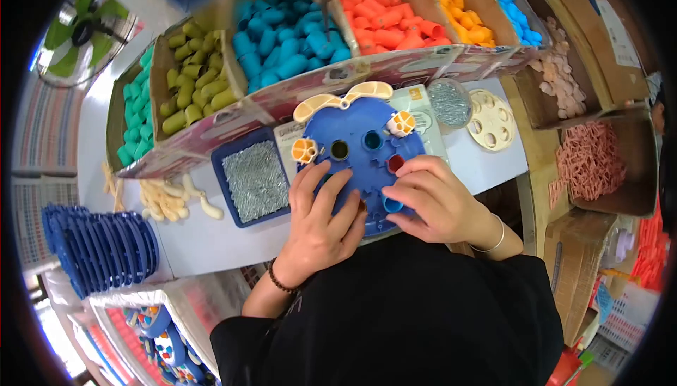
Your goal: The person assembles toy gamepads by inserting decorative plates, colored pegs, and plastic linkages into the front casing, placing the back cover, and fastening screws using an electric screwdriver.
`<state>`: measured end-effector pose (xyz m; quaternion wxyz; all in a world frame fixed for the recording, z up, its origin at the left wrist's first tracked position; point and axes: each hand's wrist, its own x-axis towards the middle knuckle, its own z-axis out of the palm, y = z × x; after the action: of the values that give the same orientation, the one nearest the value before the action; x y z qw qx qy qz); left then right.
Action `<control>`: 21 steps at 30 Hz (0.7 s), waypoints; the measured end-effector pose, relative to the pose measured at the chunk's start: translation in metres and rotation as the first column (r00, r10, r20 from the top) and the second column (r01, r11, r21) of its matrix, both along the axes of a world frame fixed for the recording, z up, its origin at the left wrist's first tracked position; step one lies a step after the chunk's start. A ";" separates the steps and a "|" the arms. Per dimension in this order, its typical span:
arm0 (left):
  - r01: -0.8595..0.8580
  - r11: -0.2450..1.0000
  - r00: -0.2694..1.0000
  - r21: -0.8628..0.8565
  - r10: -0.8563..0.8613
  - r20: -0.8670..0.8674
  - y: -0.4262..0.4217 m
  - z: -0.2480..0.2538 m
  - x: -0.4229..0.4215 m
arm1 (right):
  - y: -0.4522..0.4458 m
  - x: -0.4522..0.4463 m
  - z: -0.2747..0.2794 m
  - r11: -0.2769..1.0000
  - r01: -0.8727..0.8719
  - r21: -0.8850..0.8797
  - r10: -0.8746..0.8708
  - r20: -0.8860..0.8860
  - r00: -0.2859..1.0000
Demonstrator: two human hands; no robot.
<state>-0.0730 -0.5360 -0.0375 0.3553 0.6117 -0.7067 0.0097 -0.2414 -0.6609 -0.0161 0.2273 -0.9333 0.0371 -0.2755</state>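
Note:
A blue plastic toy base (356,121) lies in front of me with round holes, several holding small coloured cups. A cream curved piece (342,100) sits along its far edge, and orange-and-white round parts (304,150) are at its sides. My left hand (326,220) rests with fingers spread over the near left of the base, hiding part of it. My right hand (437,203) has thumb and fingers closed around a light blue cup (392,205) at the near right. Close to its fingertips is a red cup (396,163).
Behind the base stands a divided cardboard box (296,93) of coloured cups. Left are a blue tray of screws (254,181), cream parts (166,199) and stacked blue plates (102,248). Right are a round tub of screws (449,104), a cream disc (491,120) and cartons of pink parts (591,160).

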 end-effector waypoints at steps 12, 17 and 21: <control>-0.002 0.996 0.996 0.093 -0.006 0.092 0.004 0.002 -0.005 | 0.005 0.004 -0.016 0.952 0.172 -0.254 -0.142 0.131 0.981; 0.007 0.999 0.997 0.047 -0.011 0.081 0.004 -0.005 -0.001 | 0.005 -0.003 -0.021 0.946 0.144 -0.290 -0.125 0.081 0.989; 0.002 1.000 0.996 -0.001 -0.002 0.090 0.003 -0.009 0.000 | -0.012 -0.034 -0.015 0.944 0.236 -0.229 -0.163 0.296 0.941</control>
<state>-0.0725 -0.5331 -0.0461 0.3234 0.6099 -0.7225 0.0373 -0.2754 -0.6729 -0.0310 0.0760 -0.8994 0.0641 -0.4256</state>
